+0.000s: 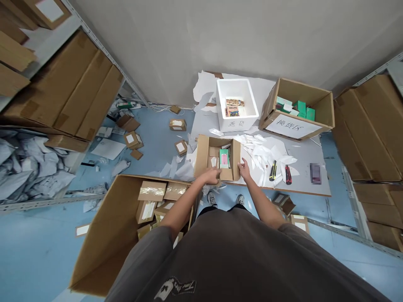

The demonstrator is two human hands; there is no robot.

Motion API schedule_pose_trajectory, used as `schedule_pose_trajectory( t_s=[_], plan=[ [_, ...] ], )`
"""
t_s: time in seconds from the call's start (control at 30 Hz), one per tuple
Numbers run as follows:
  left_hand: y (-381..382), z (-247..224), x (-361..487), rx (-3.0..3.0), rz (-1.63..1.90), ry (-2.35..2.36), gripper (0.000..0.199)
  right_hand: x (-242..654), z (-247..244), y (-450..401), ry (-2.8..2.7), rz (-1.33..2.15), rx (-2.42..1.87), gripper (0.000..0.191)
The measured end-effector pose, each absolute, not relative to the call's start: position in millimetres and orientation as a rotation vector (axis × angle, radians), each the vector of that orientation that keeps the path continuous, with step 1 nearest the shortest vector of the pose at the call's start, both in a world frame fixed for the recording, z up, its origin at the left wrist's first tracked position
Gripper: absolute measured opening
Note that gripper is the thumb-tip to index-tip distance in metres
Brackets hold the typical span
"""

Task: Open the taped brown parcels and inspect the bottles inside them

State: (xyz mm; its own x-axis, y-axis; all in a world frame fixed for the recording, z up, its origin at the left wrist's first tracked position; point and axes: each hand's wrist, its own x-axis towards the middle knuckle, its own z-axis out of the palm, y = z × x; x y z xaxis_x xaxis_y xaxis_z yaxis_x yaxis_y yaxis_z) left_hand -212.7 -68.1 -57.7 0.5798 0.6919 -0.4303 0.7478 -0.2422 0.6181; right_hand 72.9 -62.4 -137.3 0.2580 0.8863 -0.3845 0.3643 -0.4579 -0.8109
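An open cardboard box (202,156) stands at the table's front edge with its flaps spread. Inside it lie a green box with a pink panel (224,158) and some white pieces. My left hand (211,175) grips the front left of the cardboard box, its fingers bent over the edge. On the right side my right hand (244,168) holds the right flap between thumb and fingers. Behind the box are a white foam bin (237,124) with small packets in it and a larger carton (294,126) holding green and white boxes.
White paper scraps (260,153), a yellow-black cutter (273,170) and a red-black cutter (288,175) lie on the table (304,157). A big open carton (103,235) with small parcels stands at the lower left. Shelves of cartons flank both sides.
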Motion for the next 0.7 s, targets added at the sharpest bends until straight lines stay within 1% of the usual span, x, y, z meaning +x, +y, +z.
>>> schedule_pose_trajectory(
  t_s=[0.07,0.13,0.2,0.23,0.3,0.33,0.4,0.47,0.5,0.6,0.63,0.7],
  plan=[
    [-86,-65,-207,1.924,0.088,1.132,0.095,65,-140,-64,-1.081,1.159,-2.021,0.077],
    [-98,-69,-208,1.819,0.310,1.124,0.095,63,-135,-63,-1.116,1.090,-2.118,0.073],
    [-103,-69,-213,1.680,0.459,1.083,0.088,65,-124,-60,-1.239,0.930,-2.193,0.070],
    [-104,-68,-215,1.617,0.481,1.048,0.079,67,-116,-57,-1.330,0.824,-2.207,0.067],
    [-103,-62,-217,1.539,0.433,0.985,0.057,67,-99,-48,-1.560,0.636,-2.179,0.061],
    [-102,-59,-216,1.532,0.382,0.973,0.054,65,-91,-43,-1.686,0.581,-2.144,0.058],
    [-102,-52,-213,1.613,0.286,1.007,0.058,54,-76,-32,-1.950,0.590,-2.046,0.050],
    [-105,-48,-209,1.804,0.220,1.119,0.046,37,-67,-21,-2.203,0.718,-1.948,0.043],
    [-108,-47,-207,1.910,0.197,1.196,0.047,26,-64,-16,-2.310,0.792,-1.934,0.040],
    [-120,-48,-202,2.075,0.130,1.450,0.085,-6,-64,-1,-2.470,0.935,-2.054,0.034],
    [-123,-49,-201,2.066,0.106,1.521,0.092,-16,-67,4,-2.464,0.943,-2.128,0.037],
    [-129,-53,-198,2.015,0.067,1.623,0.094,-33,-74,15,-2.365,0.953,-2.285,0.054]
  ],
)
